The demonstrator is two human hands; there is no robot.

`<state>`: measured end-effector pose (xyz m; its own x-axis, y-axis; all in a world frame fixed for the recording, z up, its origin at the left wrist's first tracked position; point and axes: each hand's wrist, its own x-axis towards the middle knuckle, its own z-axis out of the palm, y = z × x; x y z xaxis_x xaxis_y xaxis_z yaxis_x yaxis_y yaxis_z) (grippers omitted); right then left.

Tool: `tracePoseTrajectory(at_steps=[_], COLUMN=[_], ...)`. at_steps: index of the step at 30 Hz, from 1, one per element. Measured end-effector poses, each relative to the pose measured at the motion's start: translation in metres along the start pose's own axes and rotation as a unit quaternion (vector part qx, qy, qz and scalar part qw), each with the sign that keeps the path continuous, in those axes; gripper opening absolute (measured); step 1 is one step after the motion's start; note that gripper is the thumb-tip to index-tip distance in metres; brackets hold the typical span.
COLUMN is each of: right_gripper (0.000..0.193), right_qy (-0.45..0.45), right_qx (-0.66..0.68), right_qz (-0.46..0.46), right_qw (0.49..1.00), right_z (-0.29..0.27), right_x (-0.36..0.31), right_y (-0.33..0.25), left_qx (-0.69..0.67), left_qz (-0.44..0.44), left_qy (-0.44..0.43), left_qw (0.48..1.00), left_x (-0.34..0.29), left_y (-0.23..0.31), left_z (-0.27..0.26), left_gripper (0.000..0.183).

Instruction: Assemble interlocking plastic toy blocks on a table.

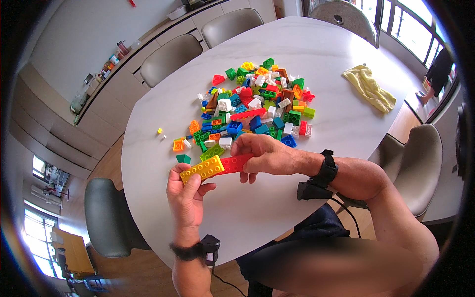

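My left hand point(187, 190) grips a long yellow building brick point(203, 170), its thumb on the studded top. In my right hand point(264, 154) is a long red building brick point(232, 164), pinched between thumb and fingers. The two bricks meet end to end, the red one running up against the yellow; whether they are joined I cannot tell. Just beyond them lie a lime green brick point(212, 152) and a dark green block point(183, 159). A large heap of mixed bricks point(255, 104) spreads over the table past my hands.
The white table point(326, 74) has a yellow cloth point(370, 89) at its right side. Grey chairs stand around it, one point(111, 218) at the left and one point(413, 168) at the right. Cables hang from both wrist straps. Another person point(438, 72) is by the far right window.
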<state>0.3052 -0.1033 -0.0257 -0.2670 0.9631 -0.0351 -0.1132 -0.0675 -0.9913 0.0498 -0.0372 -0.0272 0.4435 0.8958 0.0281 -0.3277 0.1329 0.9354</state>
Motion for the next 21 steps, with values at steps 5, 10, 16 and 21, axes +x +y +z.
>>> tracePoseTrajectory(at_steps=[5, 10, 16, 21], right_gripper=[0.044, 0.038, 0.028, 0.029], right_qy=[-0.006, -0.005, 0.021, 0.007], right_qx=[-0.039, -0.069, -0.041, -0.02], right_qz=[0.017, -0.005, -0.075, -0.098], right_qw=[0.999, 0.998, 0.996, 0.995], right_z=[0.0, -0.003, 0.008, 0.006], right_x=[-0.002, -0.002, -0.008, -0.01], right_y=[-0.01, -0.008, -0.009, -0.006], left_qx=[0.044, 0.062, 0.182, 0.2], left_qz=[0.002, 0.037, 0.171, 0.21], left_qy=[-0.016, -0.038, -0.071, -0.084], left_qw=[0.999, 0.997, 0.966, 0.953], left_x=[0.0, -0.001, -0.006, -0.009], left_y=[0.002, 0.0, -0.002, 0.0], left_z=[0.0, 0.004, 0.005, 0.009], left_gripper=[0.032, 0.032, 0.033, 0.032])
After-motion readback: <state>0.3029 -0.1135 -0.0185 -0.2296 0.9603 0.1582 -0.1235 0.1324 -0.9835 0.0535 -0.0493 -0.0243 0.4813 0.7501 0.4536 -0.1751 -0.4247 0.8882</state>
